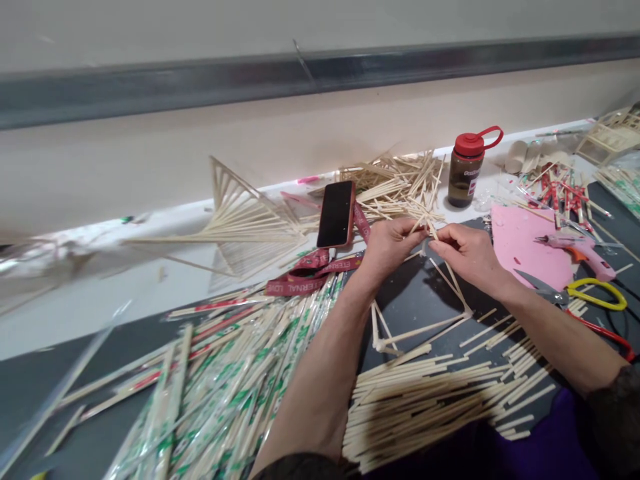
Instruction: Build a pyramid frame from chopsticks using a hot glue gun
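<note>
My left hand and my right hand meet over the dark mat, fingertips nearly touching. Both pinch the far corner of a small frame of glued wooden chopsticks, where several sticks cross. Its nearer corners, with whitish lumps at the joints, spread toward me beneath the hands. My fingers and left forearm hide part of it. Just in front of the frame lies a thick layer of loose bare chopsticks. A pink glue gun rests on a pink sheet right of my right hand.
Scissors with yellow and red handles lie by my right forearm. Plastic-wrapped chopsticks cover the left. Beyond my hands are a phone, a lanyard, a stick pile and a red-capped bottle. A fan-shaped stick structure stands by the wall.
</note>
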{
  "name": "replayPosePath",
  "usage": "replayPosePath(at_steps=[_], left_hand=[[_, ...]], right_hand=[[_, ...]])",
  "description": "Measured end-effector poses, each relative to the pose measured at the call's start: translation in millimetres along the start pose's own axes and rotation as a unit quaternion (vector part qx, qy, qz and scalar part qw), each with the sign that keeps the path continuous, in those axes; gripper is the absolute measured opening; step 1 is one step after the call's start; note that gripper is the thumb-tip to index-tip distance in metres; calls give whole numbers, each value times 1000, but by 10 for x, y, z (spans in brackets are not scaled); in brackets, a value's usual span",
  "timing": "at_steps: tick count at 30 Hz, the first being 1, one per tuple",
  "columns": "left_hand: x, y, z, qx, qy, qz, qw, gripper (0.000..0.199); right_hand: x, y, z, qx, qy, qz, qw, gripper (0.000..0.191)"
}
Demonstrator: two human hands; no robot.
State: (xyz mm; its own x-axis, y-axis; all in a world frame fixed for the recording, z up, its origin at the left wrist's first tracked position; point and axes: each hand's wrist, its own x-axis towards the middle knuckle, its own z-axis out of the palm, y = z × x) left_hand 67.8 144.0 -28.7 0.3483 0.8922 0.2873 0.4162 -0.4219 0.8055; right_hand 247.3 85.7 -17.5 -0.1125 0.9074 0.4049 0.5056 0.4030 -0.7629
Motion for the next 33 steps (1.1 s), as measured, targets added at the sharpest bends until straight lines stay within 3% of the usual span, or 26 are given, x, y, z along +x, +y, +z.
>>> replayPosePath(at_steps=[8,13,16,22,26,33], left_hand=[[1,37,3,-28,0,-22,999,21],[8,43,-14,-84,-24,-33,996,14],[18,47,-38,-122,-41,-51,990,20],[11,114,-186,-182,-15,-72,981,42],[-2,173,-269,-126,9,-72,989,32],[-6,178,-216,-156,4,-70,985,19]], right_hand=[[49,18,-49,18,18,71,997,23],[95,55,-88,144,-5,112,983,27],[160,104,-104,178,-19,131,975,26],[315,211,-60,163,-68,103,979,26],[339,252,44,187,-83,84,975,26],[322,311,140,162,-53,56,984,16]])
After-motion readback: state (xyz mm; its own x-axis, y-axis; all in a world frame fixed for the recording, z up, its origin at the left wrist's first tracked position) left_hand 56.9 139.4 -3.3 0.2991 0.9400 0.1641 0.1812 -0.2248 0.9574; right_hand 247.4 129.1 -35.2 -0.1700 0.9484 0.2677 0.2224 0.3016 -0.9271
